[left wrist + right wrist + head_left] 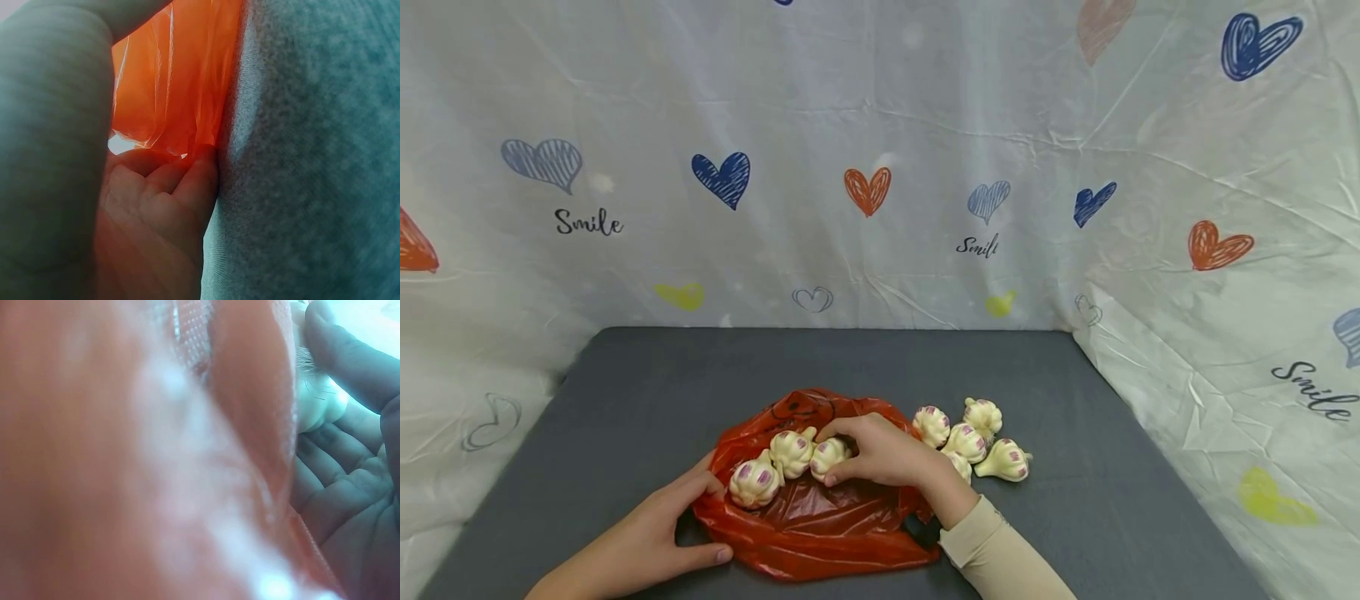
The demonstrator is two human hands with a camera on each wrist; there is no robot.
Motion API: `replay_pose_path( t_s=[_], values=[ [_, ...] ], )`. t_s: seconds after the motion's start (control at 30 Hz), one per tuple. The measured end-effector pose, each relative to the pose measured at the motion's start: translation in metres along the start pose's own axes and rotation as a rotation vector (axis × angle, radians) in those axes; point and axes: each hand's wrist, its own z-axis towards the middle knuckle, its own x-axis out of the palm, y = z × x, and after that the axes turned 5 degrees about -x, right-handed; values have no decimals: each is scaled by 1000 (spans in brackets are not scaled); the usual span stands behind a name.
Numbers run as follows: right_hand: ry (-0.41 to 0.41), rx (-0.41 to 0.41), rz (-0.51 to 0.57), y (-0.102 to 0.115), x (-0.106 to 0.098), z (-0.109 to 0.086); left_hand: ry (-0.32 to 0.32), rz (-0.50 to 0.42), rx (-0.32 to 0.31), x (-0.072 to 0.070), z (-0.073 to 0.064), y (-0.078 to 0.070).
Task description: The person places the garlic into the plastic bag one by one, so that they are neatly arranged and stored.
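A red plastic bag point(820, 558) lies spread with its mouth open on the dark table. Two garlic bulbs point(756, 482) sit side by side in its left part. My right hand point(880, 450) reaches over the bag and holds a third garlic bulb point(829, 458) between thumb and fingers, right beside them. In the right wrist view, the held bulb's roots point(305, 359) show near the thumb, and blurred red plastic covers much of the picture. My left hand point(662, 521) grips the bag's left edge, its fingers point(194, 181) bent against the orange-lit plastic in the left wrist view.
Several more garlic bulbs point(966, 442) lie in a cluster just right of the bag, one partly hidden behind my right wrist. The dark grey table point(662, 375) ends at a pale curtain point(917, 125) printed with hearts, which hangs behind and along the sides.
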Motion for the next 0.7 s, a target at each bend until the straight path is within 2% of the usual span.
replay_pose_path(
  t_s=[0.23,0.7],
  values=[
    [-15,-20,-20,-2,0,0,16,-5,-2,0,1,0],
    [-50,-38,-52,-1,4,0,7,-7,5,0,1,0]
  ],
)
